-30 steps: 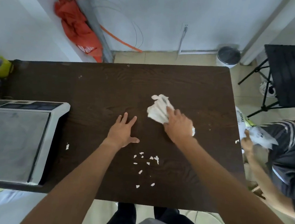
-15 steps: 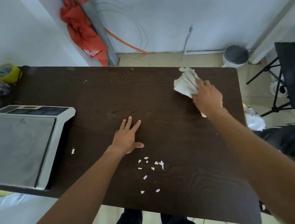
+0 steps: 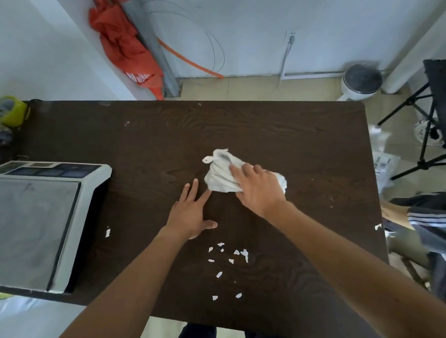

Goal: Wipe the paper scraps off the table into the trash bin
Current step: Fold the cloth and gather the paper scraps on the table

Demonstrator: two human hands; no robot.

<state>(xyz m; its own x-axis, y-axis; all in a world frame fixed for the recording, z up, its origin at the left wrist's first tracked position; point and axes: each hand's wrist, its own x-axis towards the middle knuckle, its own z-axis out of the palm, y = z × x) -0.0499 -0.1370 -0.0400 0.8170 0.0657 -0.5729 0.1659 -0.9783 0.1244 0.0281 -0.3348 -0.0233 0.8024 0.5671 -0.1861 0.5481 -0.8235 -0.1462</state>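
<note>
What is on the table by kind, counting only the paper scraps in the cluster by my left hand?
Paper scraps: 9
Cloth: 1
White machine: 1
Hands: 2, left hand and right hand
Total: 13

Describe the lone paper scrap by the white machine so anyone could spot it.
On the dark table, find the white machine at its left. Just right of it lies one scrap, alone, away from the cluster by the left hand.
</note>
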